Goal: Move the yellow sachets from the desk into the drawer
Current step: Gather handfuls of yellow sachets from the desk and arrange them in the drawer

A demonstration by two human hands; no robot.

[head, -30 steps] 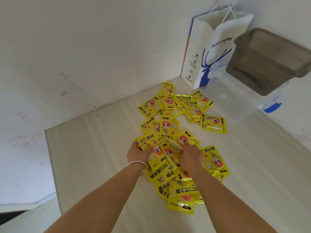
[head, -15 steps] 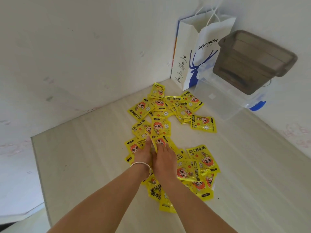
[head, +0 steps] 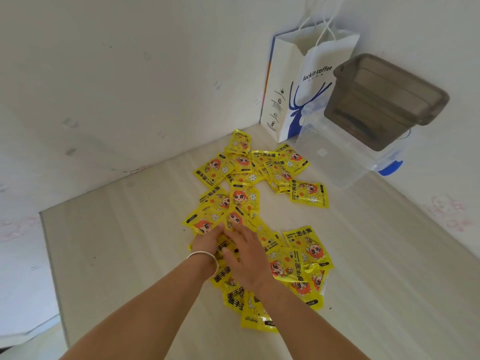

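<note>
White walls cornered the counter [head: 124, 250], bare wood toward its left edge. Sachets [head: 242, 196] lay scattered mid-counter; my left hand [head: 206, 239] and right hand [head: 246, 252] pressed flat on them, fingers loose.

Paper bag [head: 309, 81], clear box [head: 337, 157], maybe grey tub [head: 384, 100].

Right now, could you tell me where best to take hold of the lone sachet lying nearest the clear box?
I'd pinch the lone sachet by its near long edge, coming from above on the person's side. It lies flat and apart from the heap, with bare desk along that edge, so fingers can probably slide under.
</note>
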